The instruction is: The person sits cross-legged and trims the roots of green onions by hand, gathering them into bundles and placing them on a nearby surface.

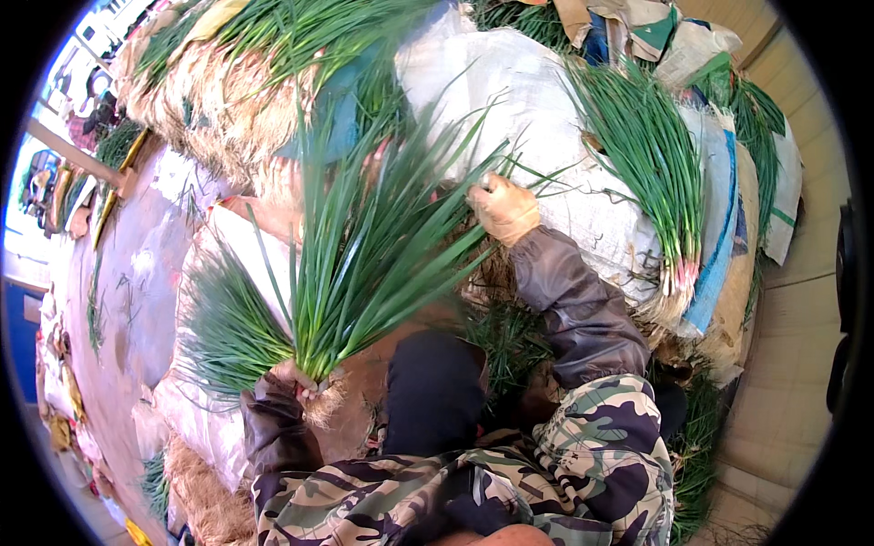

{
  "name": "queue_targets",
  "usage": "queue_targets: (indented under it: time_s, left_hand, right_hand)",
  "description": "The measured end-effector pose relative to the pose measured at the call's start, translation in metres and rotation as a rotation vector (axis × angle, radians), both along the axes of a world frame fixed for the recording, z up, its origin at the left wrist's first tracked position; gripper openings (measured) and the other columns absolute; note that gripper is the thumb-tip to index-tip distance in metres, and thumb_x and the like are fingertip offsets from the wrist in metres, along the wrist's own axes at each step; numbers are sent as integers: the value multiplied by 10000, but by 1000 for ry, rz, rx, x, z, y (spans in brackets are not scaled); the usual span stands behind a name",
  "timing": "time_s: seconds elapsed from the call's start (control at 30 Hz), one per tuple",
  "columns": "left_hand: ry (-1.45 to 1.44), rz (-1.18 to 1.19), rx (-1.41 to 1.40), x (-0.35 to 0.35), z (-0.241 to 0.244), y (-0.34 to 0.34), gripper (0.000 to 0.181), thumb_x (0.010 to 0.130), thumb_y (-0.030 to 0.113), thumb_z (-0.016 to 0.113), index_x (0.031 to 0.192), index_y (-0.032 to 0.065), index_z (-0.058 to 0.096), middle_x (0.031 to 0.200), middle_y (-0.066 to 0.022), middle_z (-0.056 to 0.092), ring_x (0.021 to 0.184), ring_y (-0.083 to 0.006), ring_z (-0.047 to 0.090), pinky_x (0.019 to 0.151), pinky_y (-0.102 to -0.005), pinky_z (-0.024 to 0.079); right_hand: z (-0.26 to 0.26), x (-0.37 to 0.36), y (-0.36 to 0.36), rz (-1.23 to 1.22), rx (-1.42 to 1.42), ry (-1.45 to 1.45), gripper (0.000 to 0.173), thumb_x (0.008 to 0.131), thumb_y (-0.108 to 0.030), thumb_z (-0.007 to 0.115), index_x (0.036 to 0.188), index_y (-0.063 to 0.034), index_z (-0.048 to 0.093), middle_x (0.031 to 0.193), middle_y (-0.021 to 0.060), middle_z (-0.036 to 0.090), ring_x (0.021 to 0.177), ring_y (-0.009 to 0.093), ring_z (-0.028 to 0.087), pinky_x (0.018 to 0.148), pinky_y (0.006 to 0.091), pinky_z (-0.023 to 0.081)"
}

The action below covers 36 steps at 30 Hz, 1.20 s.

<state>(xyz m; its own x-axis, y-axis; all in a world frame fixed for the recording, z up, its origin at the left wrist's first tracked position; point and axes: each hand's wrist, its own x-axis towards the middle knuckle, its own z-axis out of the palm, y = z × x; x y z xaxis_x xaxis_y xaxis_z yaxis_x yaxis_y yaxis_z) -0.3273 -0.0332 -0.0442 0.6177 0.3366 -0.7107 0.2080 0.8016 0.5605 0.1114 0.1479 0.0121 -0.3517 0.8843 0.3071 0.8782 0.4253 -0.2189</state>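
My left hand (295, 379) grips a bunch of scallions (355, 286) low down, just above its pale, hairy roots. The long green leaves fan upward and to the right, partly blurred. At the leaf tips, my right hand (506, 208), which seems to be gloved, has its fingers curled on some leaves. Thin loose blades stick out past those fingers. Another bunch of scallions (235, 327) lies behind my left hand on a white woven sack (218, 437). To the right, a bunch with white and pink stems (642, 164) rests on a large white sack (491, 82).
A big pile of scallions with roots outward (225, 102) stands at the upper left. Scattered leaves lie on the pale floor (147, 273). More greens (509, 341) are beside my dark-clad knee (437, 389). A tan panelled surface (785, 341) runs along the right.
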Motion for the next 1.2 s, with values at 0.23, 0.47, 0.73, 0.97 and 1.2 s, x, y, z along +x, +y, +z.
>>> queue_targets:
  time_s: [0.23,0.47,0.73,0.97,1.2]
  left_hand:
    - [41,-9,9,0,4,-5,484,611,58,671,1077,-13,562,712,-114,616,494,-120,559,404,-216,422]
    - [57,33,6,-25,-37,-13,464,585,28,678,1028,-51,563,668,-124,599,490,-152,557,435,-247,443]
    - [62,150,0,11,2,-11,277,561,14,648,826,-55,608,645,-122,603,495,-166,560,460,-255,444]
    - [76,-13,-24,1,-9,-9,515,606,-3,625,1106,-66,519,680,-75,565,515,-131,518,497,-235,442]
    - [59,4,-24,-1,-10,-8,453,591,9,635,1030,-62,550,677,-96,586,514,-145,540,482,-238,445]
  right_hand:
    - [-10,-6,-11,5,138,284,136,739,-38,578,867,-84,577,831,84,568,702,250,565,601,321,459]
    - [-65,30,28,-669,-279,1508,114,848,-101,510,927,-33,555,796,86,561,668,161,539,559,321,476]
    - [5,119,-103,-227,-870,1433,142,864,-126,530,979,-86,604,962,94,612,752,101,541,667,272,484]
    - [34,89,-140,73,-1268,404,375,832,-205,621,1198,-159,553,1105,36,613,850,121,602,738,257,490]
    - [53,78,-29,-173,52,691,179,825,-84,561,977,-53,651,859,78,646,808,165,581,737,259,464]
